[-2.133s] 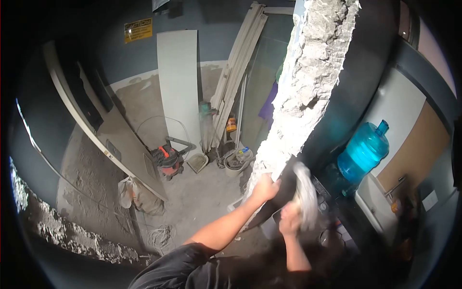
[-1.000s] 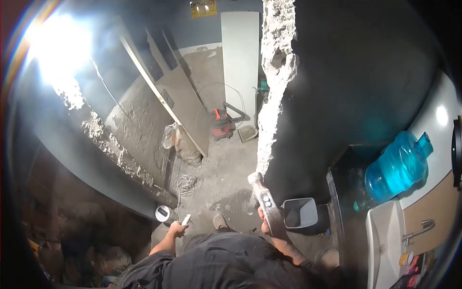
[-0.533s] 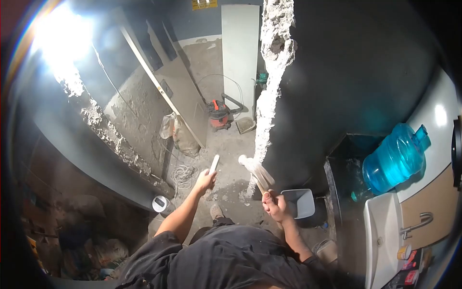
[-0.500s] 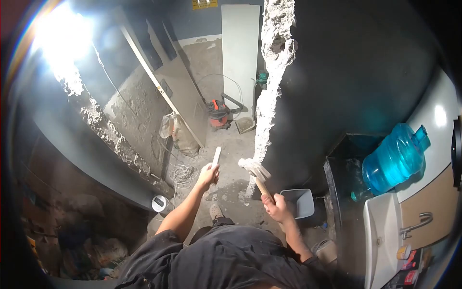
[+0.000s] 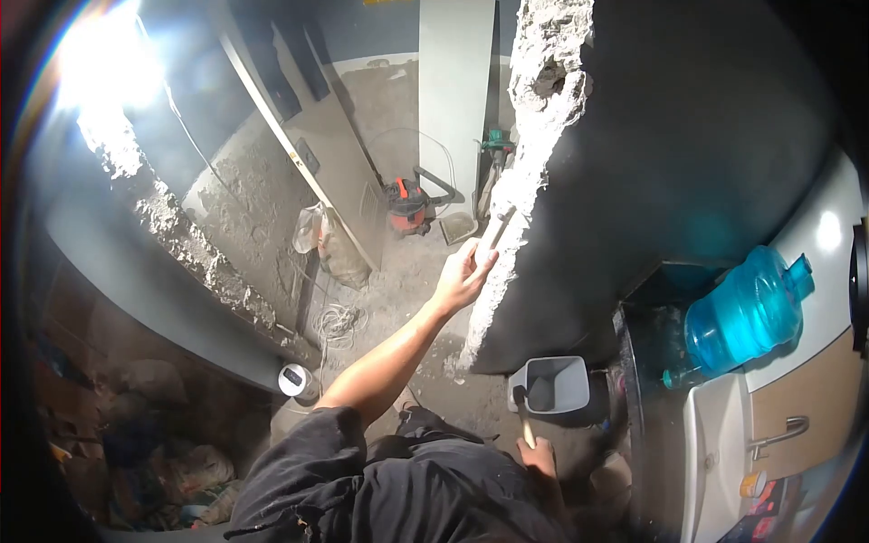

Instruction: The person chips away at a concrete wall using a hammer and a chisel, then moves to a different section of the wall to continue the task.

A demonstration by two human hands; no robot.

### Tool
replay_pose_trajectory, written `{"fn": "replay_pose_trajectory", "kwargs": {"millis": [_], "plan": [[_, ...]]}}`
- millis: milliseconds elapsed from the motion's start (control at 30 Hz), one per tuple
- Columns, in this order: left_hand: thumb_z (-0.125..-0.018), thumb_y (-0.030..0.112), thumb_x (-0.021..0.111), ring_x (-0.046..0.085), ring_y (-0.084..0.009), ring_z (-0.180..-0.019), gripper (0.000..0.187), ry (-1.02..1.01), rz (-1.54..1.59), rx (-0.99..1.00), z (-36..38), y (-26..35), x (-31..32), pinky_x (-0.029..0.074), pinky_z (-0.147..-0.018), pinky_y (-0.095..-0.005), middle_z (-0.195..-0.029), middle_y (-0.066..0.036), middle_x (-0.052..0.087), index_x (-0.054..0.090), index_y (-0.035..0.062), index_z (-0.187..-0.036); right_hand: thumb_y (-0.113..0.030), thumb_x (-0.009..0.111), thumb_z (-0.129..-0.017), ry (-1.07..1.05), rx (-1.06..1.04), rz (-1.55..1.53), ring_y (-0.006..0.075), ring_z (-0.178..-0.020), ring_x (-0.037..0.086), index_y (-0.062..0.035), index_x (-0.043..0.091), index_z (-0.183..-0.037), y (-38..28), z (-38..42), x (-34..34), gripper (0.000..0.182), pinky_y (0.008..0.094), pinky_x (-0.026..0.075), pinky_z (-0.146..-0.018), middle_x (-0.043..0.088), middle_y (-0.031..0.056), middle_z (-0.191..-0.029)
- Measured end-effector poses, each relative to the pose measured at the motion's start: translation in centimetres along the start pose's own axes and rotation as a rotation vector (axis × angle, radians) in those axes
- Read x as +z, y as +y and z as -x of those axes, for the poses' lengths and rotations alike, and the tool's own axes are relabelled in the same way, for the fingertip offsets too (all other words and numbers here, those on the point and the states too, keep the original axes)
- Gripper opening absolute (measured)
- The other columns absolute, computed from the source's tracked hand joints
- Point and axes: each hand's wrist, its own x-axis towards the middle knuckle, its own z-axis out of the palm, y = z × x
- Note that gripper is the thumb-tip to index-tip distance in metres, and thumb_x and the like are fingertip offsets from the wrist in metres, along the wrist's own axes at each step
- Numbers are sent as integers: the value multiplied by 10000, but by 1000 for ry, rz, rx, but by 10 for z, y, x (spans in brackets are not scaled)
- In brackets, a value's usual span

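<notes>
My left hand (image 5: 466, 276) is stretched forward, its fingers wrapped round a pale chisel-like bar (image 5: 494, 230). The bar's dark tip lies against or just in front of the rough white broken wall edge (image 5: 534, 154). Low on the right, my right hand (image 5: 537, 455) grips the wooden handle of a hammer (image 5: 527, 431). The hammer's dark head overlaps the left side of a light plastic bin (image 5: 568, 385) in view; whether they touch I cannot tell.
A red and black vacuum (image 5: 409, 208) and a dustpan (image 5: 457, 228) stand on the dusty floor. Coiled cable (image 5: 339, 324) and a white bucket (image 5: 297, 381) are left. A blue water bottle (image 5: 742, 308) and a sink (image 5: 715, 452) are right.
My left hand has moved forward and right with the bar, up to the wall edge. My right hand has dropped down and back with the hammer. The view has shifted slightly.
</notes>
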Motion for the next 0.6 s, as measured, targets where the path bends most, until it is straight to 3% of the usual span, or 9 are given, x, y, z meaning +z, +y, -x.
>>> {"fn": "replay_pose_trajectory", "kwargs": {"millis": [233,367,433,467,533,600], "plan": [[-1016,239,611,431,-92,-555,226,-62,-116,108,-12,-9,7,391,-528,-293,-622,-16,503,567,31,-1091,-405,741,-848,201,-68,-225,478,-772,628,65,612,-828,-89,28,-38,488,499,479,-701,637,300,-783],[-900,170,679,538,-173,-527,173,-168,-161,192,-25,-38,11,476,-558,-345,-611,-129,584,646,1,-910,-382,741,-866,361,-181,-307,451,-730,621,67,605,-824,-142,38,-36,470,493,477,-680,628,290,-761],[-899,162,672,605,-236,-540,159,-191,-139,188,-26,-32,12,493,-566,-378,-642,-162,614,672,16,-962,-236,768,-855,504,-351,-427,430,-724,647,36,632,-850,-176,44,-32,304,471,505,-663,641,233,-709],[-896,161,672,626,-268,-551,161,-216,-133,172,-27,-36,11,501,-573,-394,-657,-172,627,680,23,-979,-236,768,-855,528,-328,-434,430,-724,647,36,632,-850,-196,45,-31,304,471,505,-663,641,233,-709],[-894,159,669,629,-300,-557,158,-246,-125,228,-34,-44,7,508,-580,-401,-658,-172,630,685,35,-992,-114,736,-863,731,-613,-539,331,-758,685,46,671,-956,-243,42,-40,197,423,517,-672,676,184,-766],[-893,156,666,631,-332,-563,158,-260,-121,277,-39,-44,-1,516,-588,-409,-658,-171,633,690,48,-1005,-94,692,-884,863,-788,-508,256,-795,686,56,667,-1076,-263,27,-39,245,393,522,-710,692,147,-833]]}}
